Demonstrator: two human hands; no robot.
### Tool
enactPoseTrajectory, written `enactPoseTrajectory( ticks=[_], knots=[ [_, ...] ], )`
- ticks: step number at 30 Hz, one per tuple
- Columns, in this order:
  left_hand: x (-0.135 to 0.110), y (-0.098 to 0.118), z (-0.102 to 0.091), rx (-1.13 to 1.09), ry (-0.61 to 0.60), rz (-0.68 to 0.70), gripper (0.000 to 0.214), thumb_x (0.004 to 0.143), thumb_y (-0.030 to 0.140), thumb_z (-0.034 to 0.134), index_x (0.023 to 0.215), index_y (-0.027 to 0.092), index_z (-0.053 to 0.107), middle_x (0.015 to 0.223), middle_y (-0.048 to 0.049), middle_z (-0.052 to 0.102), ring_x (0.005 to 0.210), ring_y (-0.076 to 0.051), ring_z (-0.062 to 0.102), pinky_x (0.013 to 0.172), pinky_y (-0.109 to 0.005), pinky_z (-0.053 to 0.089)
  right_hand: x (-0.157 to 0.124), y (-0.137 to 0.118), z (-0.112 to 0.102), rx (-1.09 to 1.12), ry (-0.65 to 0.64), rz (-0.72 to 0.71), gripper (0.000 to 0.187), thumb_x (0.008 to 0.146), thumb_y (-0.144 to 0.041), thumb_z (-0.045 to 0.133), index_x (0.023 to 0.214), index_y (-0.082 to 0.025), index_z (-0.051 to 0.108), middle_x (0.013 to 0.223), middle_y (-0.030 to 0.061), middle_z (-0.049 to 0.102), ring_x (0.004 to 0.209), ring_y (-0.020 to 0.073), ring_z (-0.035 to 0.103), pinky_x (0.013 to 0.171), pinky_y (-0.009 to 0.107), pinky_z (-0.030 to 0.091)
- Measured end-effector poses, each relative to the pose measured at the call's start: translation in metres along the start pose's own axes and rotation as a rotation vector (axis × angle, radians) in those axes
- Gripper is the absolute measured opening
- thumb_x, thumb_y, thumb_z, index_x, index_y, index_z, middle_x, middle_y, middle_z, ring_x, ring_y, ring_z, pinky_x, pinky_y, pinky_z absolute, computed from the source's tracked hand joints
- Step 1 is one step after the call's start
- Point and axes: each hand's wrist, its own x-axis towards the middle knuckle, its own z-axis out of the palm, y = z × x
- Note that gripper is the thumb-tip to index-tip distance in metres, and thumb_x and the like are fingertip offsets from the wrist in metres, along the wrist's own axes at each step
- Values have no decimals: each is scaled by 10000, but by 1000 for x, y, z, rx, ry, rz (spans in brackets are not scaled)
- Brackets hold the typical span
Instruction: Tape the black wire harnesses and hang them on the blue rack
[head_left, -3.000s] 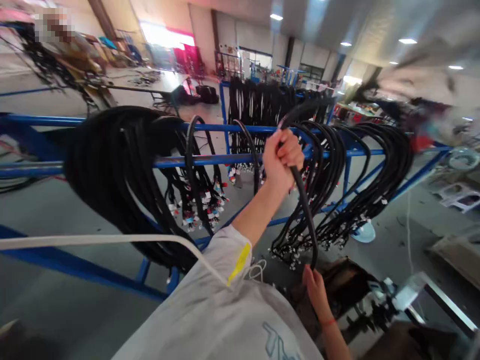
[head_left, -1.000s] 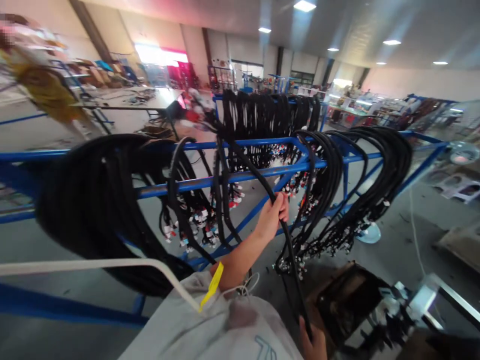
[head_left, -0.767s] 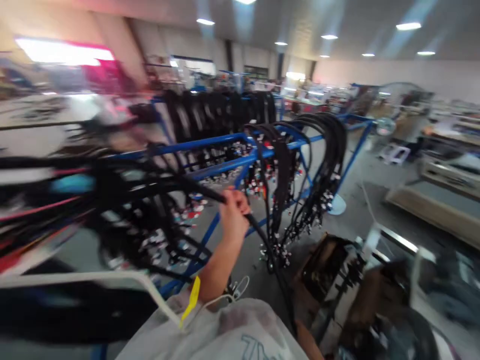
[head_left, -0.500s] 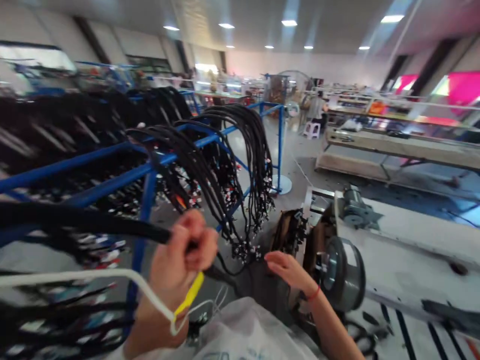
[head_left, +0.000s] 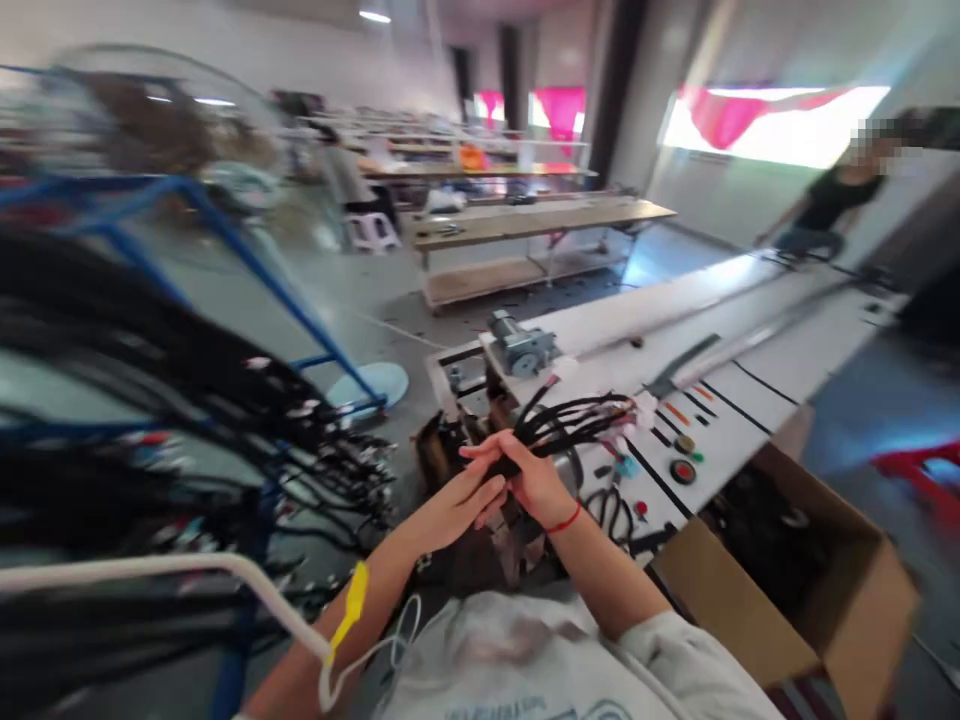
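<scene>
A bundle of black wire harness [head_left: 566, 420], with several branches ending in pale connectors, points rightward over the bench end. My right hand [head_left: 536, 480], with a red string at the wrist, is closed around its near part. Against it lies my left hand [head_left: 465, 500], fingers stretched out flat, touching the bundle and the right hand. Part of the harness is hidden between the palms. Just right of the hands, scissors [head_left: 611, 515] rest on the white bench [head_left: 600, 350].
A blue rack [head_left: 247, 260] draped with black harnesses stands left. Past the hands, a grey motor [head_left: 521, 345] sits at the bench end. An open cardboard box [head_left: 862, 610] is at right. One person [head_left: 832, 205] is by the far bench, another [head_left: 349, 175] sits farther back.
My view has swung right, from the rack to the bench. My left hand has loosened from the black harness and joined my right, which was empty and now grips a harness bundle.
</scene>
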Motion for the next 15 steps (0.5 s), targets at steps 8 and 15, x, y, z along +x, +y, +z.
enactPoseTrajectory(
  ticks=[8,15],
  knots=[
    [37,-15,0,-221,-358,23,560,767,721,591,844,174,503,523,93,328,431,-53,270,407,-191,225,-19,-12,10,-90,372,-292,315,751,-379,756,978,-208,620,725,-11,640,808,201,659,749,296,545],
    [46,-34,-6,-642,-1011,-399,567,663,659,731,716,198,406,478,127,198,359,-12,50,331,-167,16,-50,-14,3,-204,271,-292,586,511,-445,905,964,-214,614,680,-18,612,635,187,628,610,301,530]
  ],
)
